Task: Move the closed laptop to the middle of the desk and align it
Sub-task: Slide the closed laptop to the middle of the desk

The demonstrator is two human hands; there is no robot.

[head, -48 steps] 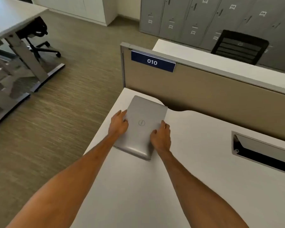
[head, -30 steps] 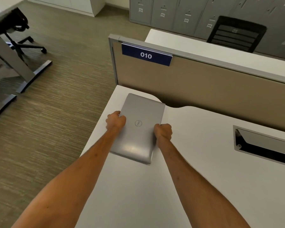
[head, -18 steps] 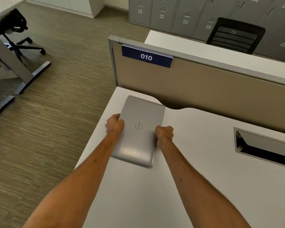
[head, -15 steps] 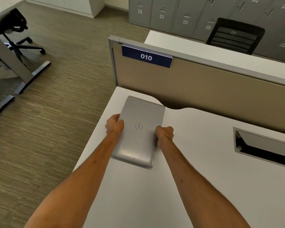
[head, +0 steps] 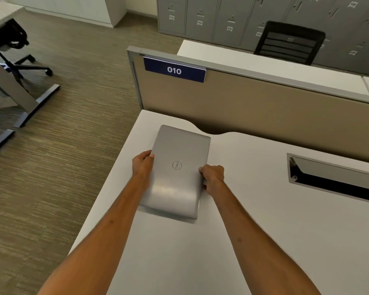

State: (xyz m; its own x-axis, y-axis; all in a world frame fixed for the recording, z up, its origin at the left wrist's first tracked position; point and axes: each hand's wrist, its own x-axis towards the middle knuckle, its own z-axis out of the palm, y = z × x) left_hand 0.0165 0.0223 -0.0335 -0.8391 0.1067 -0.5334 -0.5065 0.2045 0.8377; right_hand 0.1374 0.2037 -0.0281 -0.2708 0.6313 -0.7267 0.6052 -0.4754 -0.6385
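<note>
A closed silver laptop (head: 179, 150) with a round logo lies near the far left corner of the white desk (head: 254, 241), its long sides running away from me. My left hand (head: 142, 166) grips its left long edge, fingers curled under. My right hand (head: 213, 176) grips the right long edge the same way. The near end of the laptop casts a thin shadow on the desk; I cannot tell whether it is lifted.
A tan partition (head: 264, 111) with a blue "010" sign (head: 174, 70) stands behind the desk. A rectangular cable opening (head: 337, 180) is cut in the desk at right. The desk's left edge drops to carpet. A black chair (head: 290, 42) and grey lockers stand beyond.
My hands went from resting flat on the lid to curling around both long edges. The laptop has stayed in about the same spot near the corner.
</note>
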